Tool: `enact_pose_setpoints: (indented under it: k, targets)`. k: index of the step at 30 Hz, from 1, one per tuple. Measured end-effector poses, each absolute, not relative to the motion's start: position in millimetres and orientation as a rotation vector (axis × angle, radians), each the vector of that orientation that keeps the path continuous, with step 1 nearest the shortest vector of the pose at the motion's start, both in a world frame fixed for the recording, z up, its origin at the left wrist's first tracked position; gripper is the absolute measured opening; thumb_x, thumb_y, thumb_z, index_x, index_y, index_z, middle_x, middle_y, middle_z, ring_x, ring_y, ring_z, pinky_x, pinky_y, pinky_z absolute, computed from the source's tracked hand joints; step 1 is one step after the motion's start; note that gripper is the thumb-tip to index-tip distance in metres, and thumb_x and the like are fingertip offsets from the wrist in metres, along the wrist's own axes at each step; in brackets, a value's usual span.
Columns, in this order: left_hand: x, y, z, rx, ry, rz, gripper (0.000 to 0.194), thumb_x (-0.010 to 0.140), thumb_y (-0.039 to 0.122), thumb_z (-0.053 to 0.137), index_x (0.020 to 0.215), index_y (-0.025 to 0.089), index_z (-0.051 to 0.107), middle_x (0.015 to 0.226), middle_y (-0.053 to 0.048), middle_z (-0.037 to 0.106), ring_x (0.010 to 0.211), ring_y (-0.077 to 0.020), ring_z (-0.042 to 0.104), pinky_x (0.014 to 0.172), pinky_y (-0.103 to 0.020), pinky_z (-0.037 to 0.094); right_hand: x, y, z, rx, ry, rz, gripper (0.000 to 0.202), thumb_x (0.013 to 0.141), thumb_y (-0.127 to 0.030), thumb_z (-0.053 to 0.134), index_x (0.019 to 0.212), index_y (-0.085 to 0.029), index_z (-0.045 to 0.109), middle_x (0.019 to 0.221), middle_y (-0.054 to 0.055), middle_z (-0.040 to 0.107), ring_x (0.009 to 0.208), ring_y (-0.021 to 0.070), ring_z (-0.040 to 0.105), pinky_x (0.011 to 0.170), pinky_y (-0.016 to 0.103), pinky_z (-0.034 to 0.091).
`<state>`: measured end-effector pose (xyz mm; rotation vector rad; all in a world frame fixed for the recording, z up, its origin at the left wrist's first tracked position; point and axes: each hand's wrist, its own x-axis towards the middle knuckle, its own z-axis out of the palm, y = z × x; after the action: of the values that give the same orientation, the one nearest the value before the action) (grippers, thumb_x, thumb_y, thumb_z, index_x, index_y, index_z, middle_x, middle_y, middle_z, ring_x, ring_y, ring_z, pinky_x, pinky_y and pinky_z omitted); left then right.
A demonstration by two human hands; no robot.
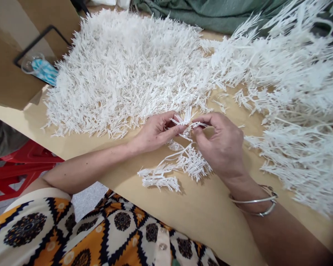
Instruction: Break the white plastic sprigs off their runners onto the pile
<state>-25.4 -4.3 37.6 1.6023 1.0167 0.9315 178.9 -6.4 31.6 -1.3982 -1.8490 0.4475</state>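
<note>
Currently, L hand (pixel 158 131) and R hand (pixel 222 144) work close together but apart, each with thumb and index finger pinched on a white feathery sprig (pixel 192 162). The sprig bridges the gap betw. the fingertips; its lower branches trail onto the table (pixel 224 218), btwn. the forearms. R wrist carries metal bangles (pixel 255 201).

Directly beyond the hands: a wide heap (pixel 127 74) of short white pieces. To the R: a looser pile (pixel 288 129) of longer white fronds, running past the frame edge. Far L: a brown carton (pixel 5 44) with a tape strip (pixel 30 22), a black frame (pixel 39 37) and a clear cup (pixel 32 66) w/ a blue-and-white patterned item (pixel 46 70).

Open room: bare tabletop below the R hand, betw. the R pile and the near edge; a narrow bare strip betw. the heap and L forearm. The near edge runs diagonally, upper L to lower R, w/ the patterned garment (pixel 100 229) alongside.

Surroundings: tan, smooth-looking tabletop; dk. green cloth (pixel 216 16) at the far side; red stool (pixel 30 155) and speckled flooring (pixel 87 197) below L.
</note>
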Motion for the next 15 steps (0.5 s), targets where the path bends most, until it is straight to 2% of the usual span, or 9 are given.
enact_pose_setpoints:
  k: [3,6,8,11,13,15]
  targets:
    - [-26.3,-7.7,38.1,1.538,0.965,0.95,0.039,0.096,0.052,0.072,0.079,0.021,0.054,0.063,0.005,0.048,0.057,-0.0079,0.04,0.054,-0.025,0.032,197.7,8.9,18.0,-1.421,-1.853,0.291,0.008,0.086,-0.018,0.065,0.089,-0.022,0.071,0.087,0.006,0.074,0.079,0.0229,0.066,0.081,0.044,0.056]
    - [-27.4,-8.3,35.2,1.472,0.938,0.956,0.04,0.096,0.054,0.071,0.081,0.022,0.052,0.061,0.007,0.041,0.054,-0.0076,0.035,0.051,-0.025,0.028,216.9,22.7,11.0,-1.471,-1.688,0.279,0.005,0.082,-0.021,0.074,0.085,-0.024,0.073,0.079,0.005,0.074,0.067,0.0191,0.062,0.069,0.038,0.053]
    - [-27.4,-7.3,33.3,1.447,0.969,0.946,0.038,0.097,0.054,0.069,0.085,0.021,0.054,0.062,0.007,0.042,0.055,-0.0075,0.036,0.051,-0.025,0.027,220.5,24.6,13.5,-1.425,-1.67,0.269,0.015,0.088,-0.022,0.072,0.102,-0.024,0.077,0.091,0.008,0.078,0.078,0.0218,0.069,0.08,0.042,0.058]
    - [-26.0,-5.5,31.7,1.407,1.017,0.957,0.038,0.097,0.055,0.069,0.088,0.021,0.055,0.067,0.004,0.05,0.059,-0.0078,0.044,0.053,-0.024,0.033,212.2,16.4,24.1,-1.238,-1.767,0.263,0.031,0.099,-0.029,0.064,0.128,-0.023,0.072,0.122,0.012,0.076,0.112,0.0286,0.071,0.105,0.053,0.056]
    - [-24.6,-4.5,30.8,1.367,1.017,0.988,0.04,0.097,0.056,0.069,0.088,0.021,0.055,0.071,0.003,0.055,0.062,-0.0086,0.05,0.055,-0.023,0.038,204.2,9.0,30.9,-1.11,-1.878,0.303,0.036,0.101,-0.035,0.063,0.135,-0.024,0.068,0.134,0.013,0.07,0.128,0.0313,0.065,0.112,0.059,0.051]
    - [-23.7,-3.7,29.9,1.334,0.993,1.001,0.041,0.096,0.058,0.069,0.088,0.021,0.054,0.071,0.002,0.057,0.063,-0.0091,0.054,0.056,-0.023,0.041,198.3,4.1,34.4,-1.039,-1.985,0.361,0.039,0.1,-0.039,0.067,0.136,-0.026,0.067,0.137,0.011,0.068,0.132,0.0318,0.063,0.114,0.06,0.05]
